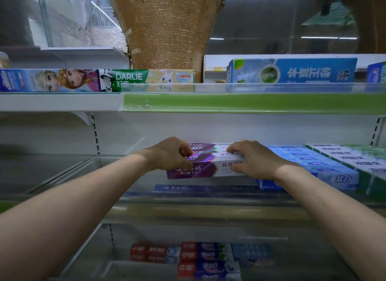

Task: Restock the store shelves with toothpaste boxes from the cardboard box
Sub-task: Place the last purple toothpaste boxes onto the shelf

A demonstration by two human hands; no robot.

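head view | left hand [171, 153] clamped on the purple end of the purple-and-white toothpaste boxes [205, 163] | right hand [253, 159] gripping their white end | stack mid-shelf [133, 197], near its front edge, touching blue boxes [325, 165]

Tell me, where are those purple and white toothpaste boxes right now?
The purple and white toothpaste boxes sit mid-frame on the middle shelf, held between the left hand and right hand, just left of the blue boxes.
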